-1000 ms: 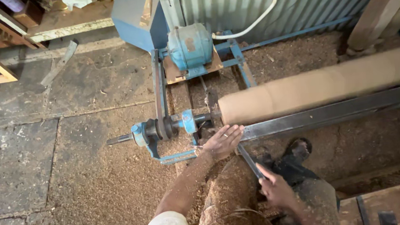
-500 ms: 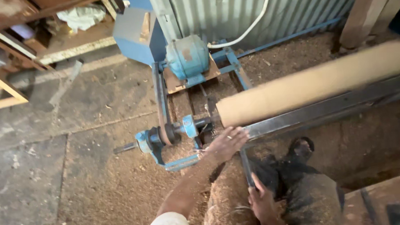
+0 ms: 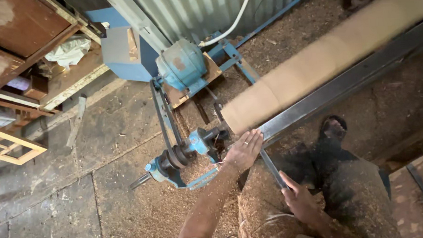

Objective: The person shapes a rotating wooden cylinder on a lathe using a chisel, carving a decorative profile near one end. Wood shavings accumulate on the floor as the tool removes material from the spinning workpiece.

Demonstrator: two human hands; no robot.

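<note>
A long pale wooden cylinder (image 3: 315, 65) is mounted on a lathe and looks blurred. A dark steel rail (image 3: 345, 85) runs along its near side. My left hand (image 3: 244, 150) lies flat with fingers spread on the left end of that rail, just under the cylinder's end. My right hand (image 3: 300, 201) grips the handle end of a long dark metal chisel (image 3: 272, 166), whose blade points up toward the rail by my left hand. Left of the cylinder sits the blue headstock with pulley and belt (image 3: 184, 154).
A blue electric motor (image 3: 182, 65) stands behind on a wooden base, against a corrugated metal wall (image 3: 191, 9). Sawdust covers the stone floor. Wooden shelves and a frame (image 3: 10, 144) fill the left. My dusty trousers and foot (image 3: 332, 127) are below the rail.
The view has tilted and moved closer. My left hand stays on the rail end. My right hand has slid a little lower and right with the chisel.
</note>
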